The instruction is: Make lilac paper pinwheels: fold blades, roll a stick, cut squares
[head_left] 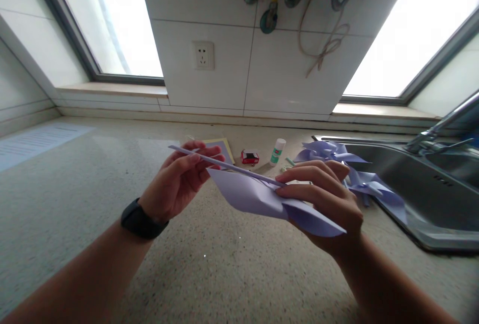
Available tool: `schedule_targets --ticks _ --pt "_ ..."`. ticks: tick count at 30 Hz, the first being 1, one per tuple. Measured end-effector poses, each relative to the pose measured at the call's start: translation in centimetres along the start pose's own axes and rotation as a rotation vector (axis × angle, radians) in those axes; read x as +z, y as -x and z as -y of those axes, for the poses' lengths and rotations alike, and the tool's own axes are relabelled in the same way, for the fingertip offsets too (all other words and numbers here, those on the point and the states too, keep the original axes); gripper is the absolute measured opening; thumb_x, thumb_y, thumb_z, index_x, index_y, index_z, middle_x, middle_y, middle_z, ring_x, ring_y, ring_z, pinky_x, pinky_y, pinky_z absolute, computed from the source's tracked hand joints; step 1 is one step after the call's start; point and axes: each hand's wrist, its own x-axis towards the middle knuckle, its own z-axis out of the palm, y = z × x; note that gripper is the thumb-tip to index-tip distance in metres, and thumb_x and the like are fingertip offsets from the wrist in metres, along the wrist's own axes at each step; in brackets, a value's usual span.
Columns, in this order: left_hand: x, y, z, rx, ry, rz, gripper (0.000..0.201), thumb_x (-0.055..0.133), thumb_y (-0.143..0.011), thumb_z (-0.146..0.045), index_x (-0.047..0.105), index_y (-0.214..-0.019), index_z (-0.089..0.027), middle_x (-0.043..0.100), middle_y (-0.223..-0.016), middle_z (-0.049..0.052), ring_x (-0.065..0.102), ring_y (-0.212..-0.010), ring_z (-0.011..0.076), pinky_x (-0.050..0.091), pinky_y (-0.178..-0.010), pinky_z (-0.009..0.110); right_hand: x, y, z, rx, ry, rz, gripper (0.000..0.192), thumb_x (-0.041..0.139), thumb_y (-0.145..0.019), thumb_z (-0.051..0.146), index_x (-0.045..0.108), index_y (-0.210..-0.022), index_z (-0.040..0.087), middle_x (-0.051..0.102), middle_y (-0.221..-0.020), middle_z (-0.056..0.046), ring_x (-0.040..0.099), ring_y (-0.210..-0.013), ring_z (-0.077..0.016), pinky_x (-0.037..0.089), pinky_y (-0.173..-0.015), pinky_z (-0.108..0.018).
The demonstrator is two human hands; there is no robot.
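Observation:
A lavender paper pinwheel (250,193) is held above the counter, its folded blades hanging below a thin rolled paper stick (232,166). My left hand (183,174) pinches the stick near its far left end between thumb and fingers; a dark band circles that wrist. My right hand (325,194) grips the pinwheel where its middle meets the stick, fingers on top and the thumb hidden behind the paper. Two more lavender pinwheels (329,152) lie at the right, by the sink, partly behind my right hand.
On the speckled counter (224,274) stand a glue stick (277,152) and a small red box (249,157). Paper sheets (224,149) lie behind my left hand, and a printed sheet (45,142) at far left. A steel sink (422,184) with a faucet (422,139) is at right.

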Motion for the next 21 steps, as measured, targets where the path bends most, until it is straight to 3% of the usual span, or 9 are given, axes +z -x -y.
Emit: schedule_targets --ticks 3,5,8,9,11,14,15,18,21 --pt "-1.2 -0.9 -0.1 0.156 -0.245 -0.24 0.027 0.055 -0.092 -0.036 0.059 -0.115 -0.023 0.069 -0.119 0.009 0.068 -0.107 0.0233 0.058 -0.086 0.04 0.2 0.4 -0.4 0.003 0.037 0.025 0.011 0.062 -0.096 0.027 0.07 -0.089 0.023 0.075 -0.092 -0.003 0.065 -0.084 -0.0217 0.033 -0.078 -0.044" --pt "-2.5 -1.3 -0.9 0.372 -0.373 -0.451 0.025 0.056 -0.093 -0.036 0.057 -0.115 -0.025 0.067 -0.113 0.005 0.065 -0.106 0.0195 0.054 -0.09 0.038 0.3 0.7 -0.8 -0.007 0.067 0.057 0.007 0.065 -0.095 0.026 0.07 -0.09 0.024 0.076 -0.095 -0.003 0.065 -0.086 -0.0221 0.032 -0.081 -0.045" --pt "-3.6 -0.7 -2.8 0.643 -0.646 -0.526 0.036 0.076 -0.083 -0.025 0.062 -0.116 -0.027 0.061 -0.125 0.0 0.052 -0.123 0.0202 0.041 -0.106 0.036 0.5 1.1 -1.1 -0.046 0.076 0.127 0.002 0.067 -0.093 0.024 0.069 -0.092 0.024 0.076 -0.097 -0.001 0.065 -0.088 -0.0218 0.03 -0.083 -0.046" --pt "-3.5 -0.3 -3.5 0.681 -0.758 -0.45 0.035 0.079 -0.079 -0.02 0.067 -0.111 -0.026 0.063 -0.123 -0.001 0.05 -0.125 0.0226 0.038 -0.109 0.037 0.6 1.1 -1.1 -0.064 0.068 0.158 0.002 0.067 -0.093 0.023 0.069 -0.093 0.024 0.076 -0.098 -0.001 0.065 -0.089 -0.0216 0.03 -0.083 -0.045" --pt "-2.4 0.6 -4.3 0.635 -1.105 -0.064 0.021 0.073 -0.086 -0.022 0.072 -0.107 -0.027 0.07 -0.111 -0.001 0.058 -0.114 0.0215 0.042 -0.104 0.038 0.8 1.1 -1.0 -0.105 0.042 0.22 0.003 0.066 -0.093 0.021 0.068 -0.095 0.023 0.075 -0.1 -0.001 0.064 -0.089 -0.0211 0.031 -0.082 -0.044" --pt "0.0 1.4 -4.2 0.31 -1.106 0.467 0.019 0.061 -0.097 -0.026 0.071 -0.113 -0.026 0.073 -0.107 0.0 0.066 -0.1 0.0146 0.051 -0.087 0.029 1.0 1.0 -0.3 -0.165 0.019 0.274 0.008 0.063 -0.094 0.016 0.068 -0.098 0.021 0.076 -0.103 -0.002 0.064 -0.089 -0.0206 0.031 -0.082 -0.044" --pt "0.8 1.5 -3.9 0.257 -1.076 0.567 0.018 0.061 -0.098 -0.027 0.072 -0.112 -0.025 0.072 -0.107 0.001 0.066 -0.099 0.014 0.05 -0.087 0.028 1.0 1.0 -0.1 -0.176 0.013 0.285 0.009 0.062 -0.095 0.015 0.068 -0.098 0.02 0.076 -0.103 -0.002 0.064 -0.09 -0.0204 0.031 -0.083 -0.045" --pt "2.1 1.5 -3.0 0.145 -1.026 0.699 0.018 0.066 -0.095 -0.03 0.073 -0.107 -0.019 0.073 -0.098 0.002 0.067 -0.088 0.0133 0.051 -0.079 0.026 1.1 1.1 0.6 -0.189 -0.016 0.321 0.01 0.06 -0.096 0.013 0.068 -0.097 0.019 0.075 -0.102 -0.002 0.064 -0.092 -0.0197 0.033 -0.083 -0.043" --pt "2.2 1.6 -2.6 0.077 -1.013 0.72 0.017 0.066 -0.094 -0.028 0.074 -0.104 -0.017 0.074 -0.093 0.004 0.067 -0.083 0.0139 0.051 -0.074 0.025 1.2 1.2 0.9 -0.188 -0.042 0.337 0.012 0.058 -0.098 0.013 0.067 -0.095 0.018 0.075 -0.102 -0.003 0.063 -0.093 -0.0192 0.036 -0.082 -0.04"
